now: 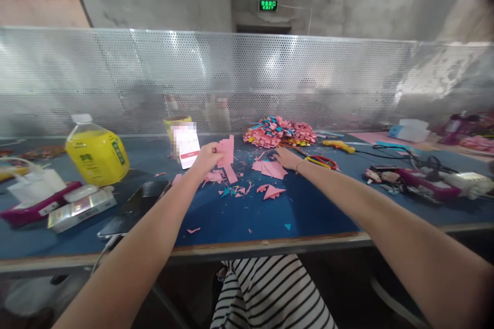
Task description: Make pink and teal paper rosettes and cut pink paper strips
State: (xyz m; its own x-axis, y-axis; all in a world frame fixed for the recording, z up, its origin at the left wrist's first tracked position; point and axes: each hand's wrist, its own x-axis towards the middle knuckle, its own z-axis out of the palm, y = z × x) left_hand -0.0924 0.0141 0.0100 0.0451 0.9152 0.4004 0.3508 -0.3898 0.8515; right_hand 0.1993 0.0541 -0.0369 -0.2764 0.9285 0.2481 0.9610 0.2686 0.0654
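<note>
My left hand (207, 157) is closed on a strip of pink paper (227, 158), held upright above the blue table top (247, 221). My right hand (287, 158) lies on the table, fingers stretched out flat, touching a small stack of folded pink paper pieces (270, 168). Another folded pink piece (273, 192) lies nearer to me. Pink and blue paper scraps (231, 190) are scattered between my hands. Behind my right hand sits a heap of folded pink and coloured paper units (280, 132).
A yellow bottle (97, 153) and tissue packs (57, 200) stand at the left, with a dark phone (133, 208) beside them. Red-handled scissors (322, 162), a yellow tool (338, 146) and cables lie right. A perforated metal screen (247, 79) closes off the back.
</note>
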